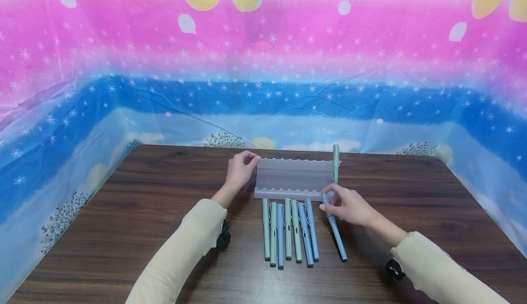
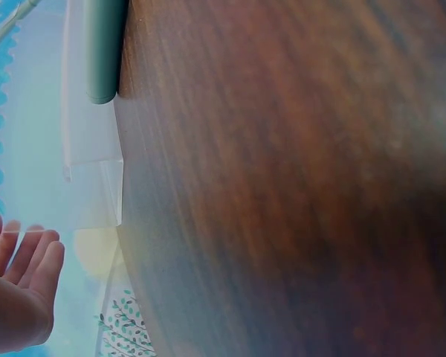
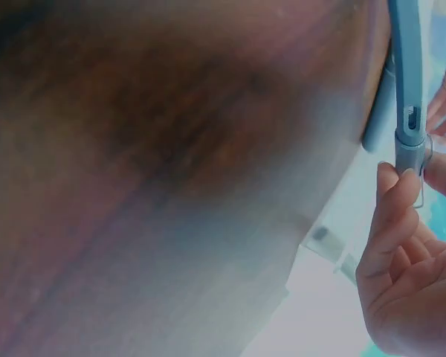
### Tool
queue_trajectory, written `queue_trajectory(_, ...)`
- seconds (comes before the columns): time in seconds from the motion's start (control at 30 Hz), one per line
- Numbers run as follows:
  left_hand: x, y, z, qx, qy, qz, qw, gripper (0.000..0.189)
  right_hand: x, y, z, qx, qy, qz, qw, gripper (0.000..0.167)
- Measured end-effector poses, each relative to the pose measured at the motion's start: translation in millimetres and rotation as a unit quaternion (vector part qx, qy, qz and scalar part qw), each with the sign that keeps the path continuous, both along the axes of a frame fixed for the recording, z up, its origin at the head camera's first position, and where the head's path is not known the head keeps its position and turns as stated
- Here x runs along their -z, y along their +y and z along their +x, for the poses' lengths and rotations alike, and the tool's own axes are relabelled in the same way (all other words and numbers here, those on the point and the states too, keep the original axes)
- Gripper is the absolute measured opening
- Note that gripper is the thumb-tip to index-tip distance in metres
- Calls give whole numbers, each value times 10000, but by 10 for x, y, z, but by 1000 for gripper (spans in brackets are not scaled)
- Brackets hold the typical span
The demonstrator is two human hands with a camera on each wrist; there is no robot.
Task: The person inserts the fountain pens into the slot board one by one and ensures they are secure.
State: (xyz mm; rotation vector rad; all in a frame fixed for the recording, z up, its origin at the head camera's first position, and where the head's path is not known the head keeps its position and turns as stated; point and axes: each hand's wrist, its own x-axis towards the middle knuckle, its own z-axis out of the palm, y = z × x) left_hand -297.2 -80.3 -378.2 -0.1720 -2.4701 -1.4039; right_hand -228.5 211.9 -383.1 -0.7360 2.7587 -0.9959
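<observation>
My left hand (image 1: pixel 240 169) pinches the far left corner of a translucent pen rack (image 1: pixel 294 176) with scalloped edges. In the left wrist view, the fingers of that hand (image 2: pixel 30 279) show at the rack's end. My right hand (image 1: pixel 350 205) holds a blue pen (image 1: pixel 336 235) by its capped end, near the rack's front right corner. The right wrist view shows thumb and fingers around the cap of this blue pen (image 3: pixel 410 89), beside its clip. One green pen (image 1: pixel 336 162) sits in the rack's right end.
Several green pens (image 1: pixel 288 231) and blue pens (image 1: pixel 305 235) lie side by side in front of the rack on the dark wooden table (image 1: pixel 164 171). A patterned cloth (image 1: pixel 263 98) hangs around the table's back and sides.
</observation>
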Motion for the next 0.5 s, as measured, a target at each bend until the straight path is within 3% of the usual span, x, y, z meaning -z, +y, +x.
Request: queue_trajectory(0.5,-9,3,5,-20,-126,15,9999,19,-167,78,-132,298,292,-551,9976,35)
